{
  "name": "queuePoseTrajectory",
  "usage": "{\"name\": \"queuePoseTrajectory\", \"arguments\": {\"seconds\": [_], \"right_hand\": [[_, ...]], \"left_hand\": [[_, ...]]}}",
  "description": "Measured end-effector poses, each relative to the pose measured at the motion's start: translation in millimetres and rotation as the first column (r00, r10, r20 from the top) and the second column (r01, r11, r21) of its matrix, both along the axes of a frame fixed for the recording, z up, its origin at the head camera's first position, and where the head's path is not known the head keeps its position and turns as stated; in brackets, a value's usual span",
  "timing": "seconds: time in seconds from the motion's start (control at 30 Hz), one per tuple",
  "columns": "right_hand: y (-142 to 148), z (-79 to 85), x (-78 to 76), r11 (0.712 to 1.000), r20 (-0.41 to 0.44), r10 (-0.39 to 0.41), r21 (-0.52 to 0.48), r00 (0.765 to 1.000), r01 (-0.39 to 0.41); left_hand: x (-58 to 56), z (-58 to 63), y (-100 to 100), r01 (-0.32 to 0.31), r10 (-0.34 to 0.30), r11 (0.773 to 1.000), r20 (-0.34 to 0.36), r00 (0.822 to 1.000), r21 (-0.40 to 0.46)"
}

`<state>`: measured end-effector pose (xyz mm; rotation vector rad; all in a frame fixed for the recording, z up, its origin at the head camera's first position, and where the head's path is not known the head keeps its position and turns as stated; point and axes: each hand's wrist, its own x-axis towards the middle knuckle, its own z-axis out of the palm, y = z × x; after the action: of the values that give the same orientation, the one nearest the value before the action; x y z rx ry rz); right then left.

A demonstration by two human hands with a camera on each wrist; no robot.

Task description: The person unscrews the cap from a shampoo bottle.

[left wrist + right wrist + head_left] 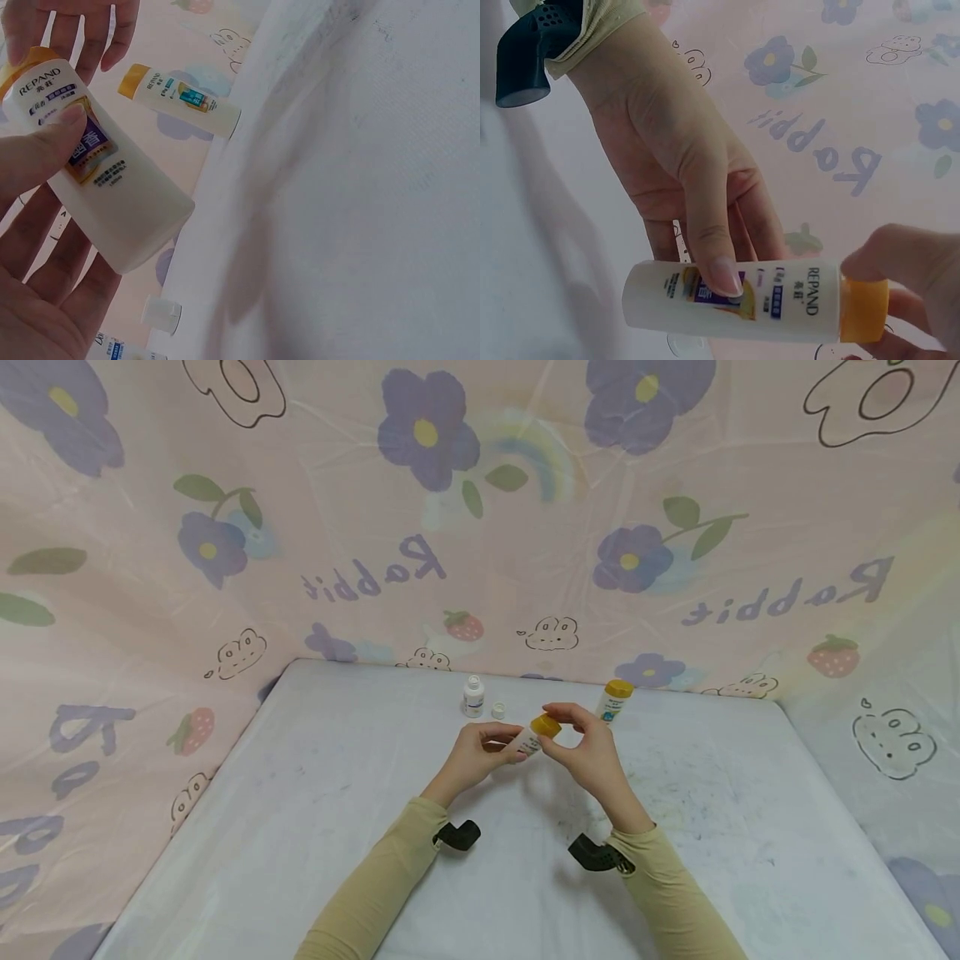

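Observation:
A white REPAND bottle (527,742) with a yellow-orange cap (546,725) is held tilted above the table. My left hand (472,755) grips its body, the thumb lying over the purple and gold label in the left wrist view. At the cap end, my right hand (594,757) pinches the cap between thumb and fingers, and the cap sits on the bottle. Seen from the right wrist, the bottle (652,300) lies nearly level, its cap (864,311) between the right thumb and fingers. Behind the right hand stands a second yellow-capped bottle (617,698), its label blue-green.
Farther back, a small white bottle (473,699) stands uncapped, with a small white cap (498,711) beside it on the white-covered table (315,810). A pink printed cloth (495,535) hangs behind and at the sides. Black wrist devices (459,836) sit on both sleeves.

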<state>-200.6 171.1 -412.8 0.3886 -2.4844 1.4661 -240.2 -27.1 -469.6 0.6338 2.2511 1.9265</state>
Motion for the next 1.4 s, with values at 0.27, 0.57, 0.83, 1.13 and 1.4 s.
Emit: {"name": "queuePoseTrajectory", "arguments": {"seconds": [0.27, 0.57, 0.83, 1.13, 1.4], "right_hand": [[-0.1, 3.4, 4.1, 0.992, -0.016, -0.123, 0.0, 0.992, 0.123], [-1.2, 2.9, 8.4, 0.982, -0.007, -0.188, -0.004, 0.982, 0.188], [-3.9, 3.8, 9.8, 0.98, -0.002, -0.198, 0.01, 0.98, 0.198], [-5.8, 5.9, 11.0, 0.982, -0.01, -0.186, 0.022, 0.983, 0.186], [-6.6, 2.5, 8.1, 0.983, -0.028, -0.179, 0.021, 0.983, 0.18]], "left_hand": [[0.7, 3.2, -0.9, -0.02, 0.02, 0.999, 0.0, 1.0, 0.027], [16.5, 32.8, -3.4, -0.032, 0.032, 0.999, -0.039, 0.999, 0.006], [16.4, 33.4, -3.0, -0.036, 0.036, 0.999, -0.036, 0.999, 0.004], [16.6, 33.0, -3.6, -0.029, 0.029, 1.0, -0.045, 0.999, 0.006], [17.6, 33.7, -3.7, -0.02, 0.02, 1.0, -0.037, 0.999, 0.001]]}}
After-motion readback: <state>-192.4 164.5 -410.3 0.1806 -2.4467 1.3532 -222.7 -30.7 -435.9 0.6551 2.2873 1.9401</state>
